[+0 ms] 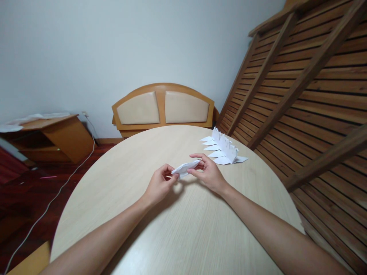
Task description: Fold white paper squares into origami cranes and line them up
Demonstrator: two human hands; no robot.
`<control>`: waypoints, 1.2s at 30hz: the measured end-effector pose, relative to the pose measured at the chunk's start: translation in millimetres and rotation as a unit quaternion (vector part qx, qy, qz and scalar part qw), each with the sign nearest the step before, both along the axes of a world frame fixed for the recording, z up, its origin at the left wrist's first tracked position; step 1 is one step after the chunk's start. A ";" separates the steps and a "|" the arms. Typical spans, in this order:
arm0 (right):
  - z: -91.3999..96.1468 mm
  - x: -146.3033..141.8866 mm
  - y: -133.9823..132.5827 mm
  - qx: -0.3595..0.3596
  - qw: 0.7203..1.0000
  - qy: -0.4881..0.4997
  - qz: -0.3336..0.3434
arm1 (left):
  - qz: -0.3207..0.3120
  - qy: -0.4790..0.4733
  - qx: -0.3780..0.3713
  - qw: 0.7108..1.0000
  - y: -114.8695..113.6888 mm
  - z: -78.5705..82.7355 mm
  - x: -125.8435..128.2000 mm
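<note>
A folded piece of white paper (185, 168) is held just above the round table between both hands. My left hand (161, 182) pinches its left end between thumb and fingers. At the right end, my right hand (208, 172) grips it with the thumb on the near side and the index finger raised along the top. Beyond my right hand stands a row of several folded white paper figures (225, 147) with pointed ends, set close behind one another.
The round pale wooden table (183, 236) fills the foreground. Behind it stands a padded headboard (162, 103) against the wall. A slatted wooden frame (309, 88) leans on the right. On the left are a low cabinet (69, 137) and a white cable (61, 187) across the floor.
</note>
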State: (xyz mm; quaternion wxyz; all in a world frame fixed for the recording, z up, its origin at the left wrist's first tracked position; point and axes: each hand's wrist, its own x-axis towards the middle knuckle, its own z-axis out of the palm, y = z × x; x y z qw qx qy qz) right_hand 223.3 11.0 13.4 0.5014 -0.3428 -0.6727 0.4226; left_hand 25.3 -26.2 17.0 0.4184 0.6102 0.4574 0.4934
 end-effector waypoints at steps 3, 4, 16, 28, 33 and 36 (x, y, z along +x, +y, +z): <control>-1.7 -0.7 1.5 -0.012 1.000 0.023 0.012 | -0.014 0.034 -0.017 0.999 -0.6 -3.4 -0.3; -2.4 -1.1 1.6 -0.010 1.000 0.022 0.014 | -0.020 0.042 -0.022 0.999 -0.6 -4.7 -0.2; -9.4 -4.6 2.0 -0.057 0.996 0.026 0.065 | -0.071 -0.040 -0.122 0.989 0.9 -8.9 2.6; -5.3 -3.4 -2.0 -0.046 0.996 0.011 0.075 | -0.074 -0.027 -0.116 0.990 3.6 -14.2 0.8; -3.6 -3.2 -4.0 -0.026 0.997 0.015 0.069 | -0.069 -0.014 -0.106 0.992 4.6 -12.4 0.3; -4.4 -2.9 -3.5 -0.019 0.998 0.021 0.061 | -0.057 0.008 -0.078 0.995 4.8 -9.8 0.1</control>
